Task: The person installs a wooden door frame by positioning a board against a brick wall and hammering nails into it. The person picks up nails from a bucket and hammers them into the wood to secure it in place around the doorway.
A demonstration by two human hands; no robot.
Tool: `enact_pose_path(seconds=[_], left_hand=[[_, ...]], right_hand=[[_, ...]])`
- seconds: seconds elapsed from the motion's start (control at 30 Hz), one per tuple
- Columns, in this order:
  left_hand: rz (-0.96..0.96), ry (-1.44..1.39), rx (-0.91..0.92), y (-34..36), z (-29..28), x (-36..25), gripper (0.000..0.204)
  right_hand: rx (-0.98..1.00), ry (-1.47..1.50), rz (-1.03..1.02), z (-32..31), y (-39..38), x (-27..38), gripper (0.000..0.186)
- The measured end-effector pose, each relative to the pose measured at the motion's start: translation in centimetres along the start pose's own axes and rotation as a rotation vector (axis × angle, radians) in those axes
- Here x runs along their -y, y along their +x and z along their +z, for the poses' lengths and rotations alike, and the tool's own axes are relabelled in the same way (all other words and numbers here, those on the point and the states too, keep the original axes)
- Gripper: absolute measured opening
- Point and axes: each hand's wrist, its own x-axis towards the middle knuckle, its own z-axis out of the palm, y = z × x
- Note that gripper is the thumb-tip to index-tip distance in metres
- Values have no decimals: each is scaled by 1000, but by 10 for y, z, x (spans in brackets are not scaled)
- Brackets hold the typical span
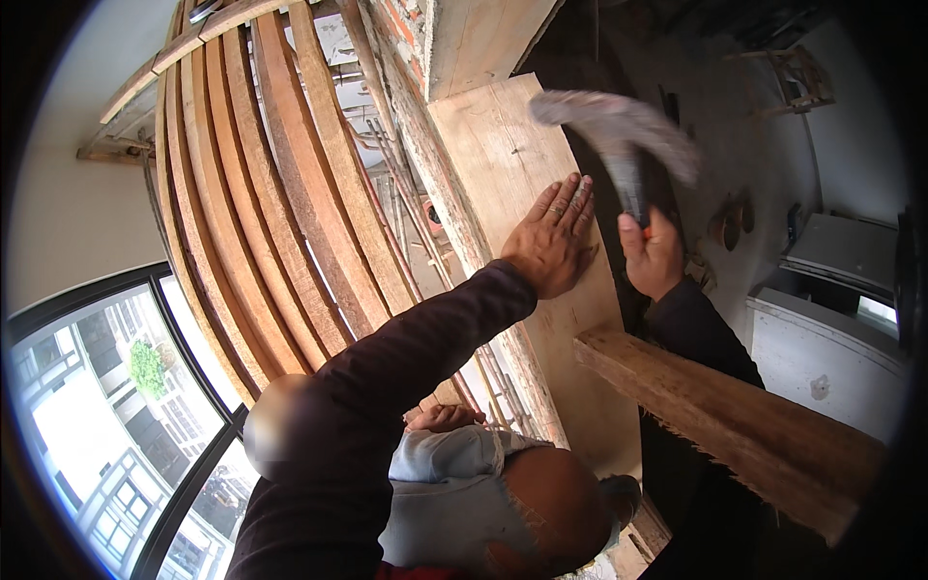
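A pale plywood board (493,135) runs lengthwise along a rough wall edge in the middle of the view. My left hand (551,242) presses flat on it, fingers stretched out and close together, holding nothing. To its right, my right hand (655,256) is closed round the handle of a claw hammer (628,184). The hammer's head is raised near the board's right edge and smeared by motion. A small dark mark shows on the board beyond my left fingers; I cannot make out whether it is a nail.
Several long timber beams (275,164) lie side by side at the left, with gaps between them. A rough timber (735,416) juts in from the lower right, its end by the board. A knee in torn jeans (454,498) is below; a white chest-like box (812,338) stands right.
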Motion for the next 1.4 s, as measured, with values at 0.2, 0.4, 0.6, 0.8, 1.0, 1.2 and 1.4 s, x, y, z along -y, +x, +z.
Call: enact_pose_path(seconds=[0.2,0.4,0.6,0.8,1.0,1.2,1.4], left_hand=[[-43,-30,72,-9,0,8,71],[15,42,54,-6,3,4,72],[5,-10,62,-6,-2,8,71],[-26,-15,22,-5,-3,5,69],[70,9,82,0,-2,-8,55],[109,93,109,-4,-5,-8,46],[84,148,203,-2,-18,-8,49]], right_hand=[[273,-143,-51,-3,27,19,45],[81,-239,-299,18,15,-5,37],[179,-199,-186,18,19,1,39],[145,-241,-180,-17,43,19,45],[-45,-333,148,-133,-19,21,46],[-205,-583,30,-195,-166,-45,36],[-413,493,1032,-202,-299,22,27]])
